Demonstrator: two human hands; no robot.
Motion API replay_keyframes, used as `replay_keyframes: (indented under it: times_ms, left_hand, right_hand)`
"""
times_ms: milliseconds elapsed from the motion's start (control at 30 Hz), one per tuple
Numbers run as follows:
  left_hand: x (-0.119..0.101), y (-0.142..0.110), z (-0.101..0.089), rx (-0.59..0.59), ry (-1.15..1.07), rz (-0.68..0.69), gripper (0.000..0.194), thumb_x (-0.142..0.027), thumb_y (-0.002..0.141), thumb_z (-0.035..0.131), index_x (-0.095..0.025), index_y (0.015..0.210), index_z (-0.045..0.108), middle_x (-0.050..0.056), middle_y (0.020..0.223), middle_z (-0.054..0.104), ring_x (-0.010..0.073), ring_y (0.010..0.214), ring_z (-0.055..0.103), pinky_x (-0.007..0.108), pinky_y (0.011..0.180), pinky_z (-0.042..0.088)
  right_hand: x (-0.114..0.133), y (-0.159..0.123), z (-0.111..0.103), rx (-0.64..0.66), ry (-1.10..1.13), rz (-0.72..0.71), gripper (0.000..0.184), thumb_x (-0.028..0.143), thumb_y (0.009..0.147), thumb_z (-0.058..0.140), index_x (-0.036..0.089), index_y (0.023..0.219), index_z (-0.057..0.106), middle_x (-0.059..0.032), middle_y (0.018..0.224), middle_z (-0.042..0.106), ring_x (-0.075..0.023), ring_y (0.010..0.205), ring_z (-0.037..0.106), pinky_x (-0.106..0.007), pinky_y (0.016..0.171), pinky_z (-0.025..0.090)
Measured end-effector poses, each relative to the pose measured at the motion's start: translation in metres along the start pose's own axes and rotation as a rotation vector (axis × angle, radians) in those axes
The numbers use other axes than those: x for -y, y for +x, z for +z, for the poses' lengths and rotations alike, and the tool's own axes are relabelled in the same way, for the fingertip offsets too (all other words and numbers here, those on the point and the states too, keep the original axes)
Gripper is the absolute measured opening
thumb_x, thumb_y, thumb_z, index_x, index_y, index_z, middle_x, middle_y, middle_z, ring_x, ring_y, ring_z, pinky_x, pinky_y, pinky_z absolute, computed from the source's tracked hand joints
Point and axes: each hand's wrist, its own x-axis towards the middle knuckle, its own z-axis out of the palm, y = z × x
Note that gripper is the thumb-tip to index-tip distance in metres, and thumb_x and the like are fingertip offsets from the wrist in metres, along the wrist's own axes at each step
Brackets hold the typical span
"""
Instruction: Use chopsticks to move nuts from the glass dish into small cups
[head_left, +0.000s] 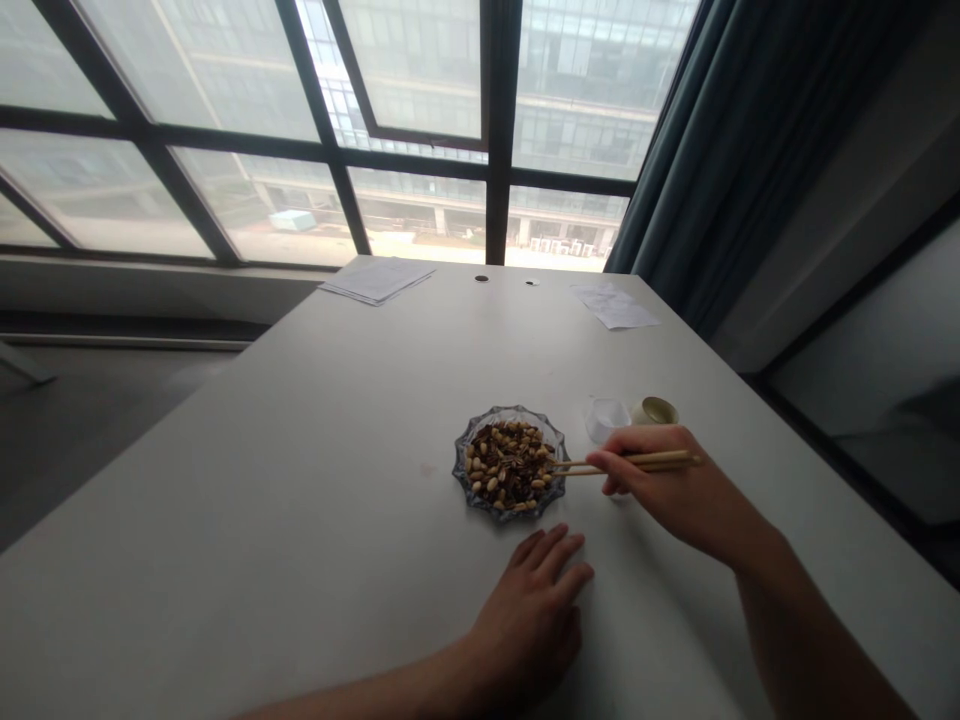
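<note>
A pair of wooden chopsticks (652, 459) is gripped in my right hand (679, 490), their tips reaching over the right rim of a scalloped glass dish (461, 483). Mixed nuts and darker dried pieces (510, 462) fill the dish; pale pistachio-like ones lie among brown bits. Whether the tips pinch a piece is too small to tell. My left hand (536, 595) rests on the table just in front of the dish, fingers spread, holding nothing. Beyond my right hand stand a small clear plastic container (606, 418) and a yellowish cup (657, 410), partly hidden by that hand.
The white table (300, 480) runs up to a large window. A stack of papers (379, 280) lies at its far left, a loose sheet (613, 305) at its far right. Two small round holes sit near the far edge. A dark curtain (720, 150) hangs at the right.
</note>
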Motion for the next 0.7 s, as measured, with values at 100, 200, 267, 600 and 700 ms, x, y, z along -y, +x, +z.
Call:
replay_keyframes:
  times_ms: [100,200,267,600,700]
  left_hand:
    - [-0.001,0.000,0.000,-0.002,0.000,-0.002,0.048,-0.012,0.085,0.059,-0.026,0.131,0.057,0.004,0.159,0.046,0.0254,0.152,0.031,0.045,0.125,0.023]
    - [-0.001,0.000,0.000,0.003,0.001,-0.003,0.048,-0.013,0.086,0.060,-0.026,0.132,0.056,0.004,0.159,0.046,0.0260,0.152,0.032,0.046,0.125,0.024]
    - [-0.002,0.000,0.000,0.007,0.001,-0.004,0.048,-0.013,0.085,0.060,-0.026,0.132,0.057,0.004,0.159,0.046,0.0257,0.152,0.032,0.045,0.126,0.023]
    - [0.001,0.000,0.004,-0.004,-0.002,0.008,0.046,-0.014,0.086,0.060,-0.026,0.131,0.057,0.005,0.158,0.047,0.0263,0.151,0.033,0.045,0.125,0.023]
    - [0.001,0.000,0.004,-0.011,-0.001,0.006,0.047,-0.014,0.086,0.060,-0.026,0.132,0.057,0.004,0.158,0.047,0.0256,0.151,0.032,0.044,0.126,0.022]
  right_hand:
    - [0.000,0.000,-0.001,0.018,-0.018,-0.014,0.033,0.041,0.097,0.064,0.022,0.072,0.073,-0.0009,0.069,0.074,-0.0174,0.066,0.069,-0.028,0.063,0.046]
    - [0.001,0.003,0.003,0.051,-0.050,-0.021,0.033,0.039,0.098,0.063,0.021,0.072,0.074,-0.0009,0.068,0.074,-0.0170,0.065,0.068,-0.028,0.063,0.045]
    - [0.003,0.007,0.006,0.080,-0.056,-0.016,0.033,0.038,0.098,0.063,0.020,0.072,0.074,-0.0012,0.066,0.073,-0.0169,0.063,0.067,-0.029,0.062,0.044]
    - [0.015,0.010,0.017,0.062,-0.220,-0.009,0.038,0.030,0.099,0.061,0.018,0.063,0.065,-0.0036,0.067,0.070,-0.0165,0.063,0.061,-0.029,0.060,0.038]
    - [0.012,0.010,0.019,0.057,-0.212,-0.012,0.042,0.033,0.101,0.059,0.019,0.061,0.059,-0.0034,0.064,0.068,-0.0161,0.062,0.062,-0.028,0.058,0.037]
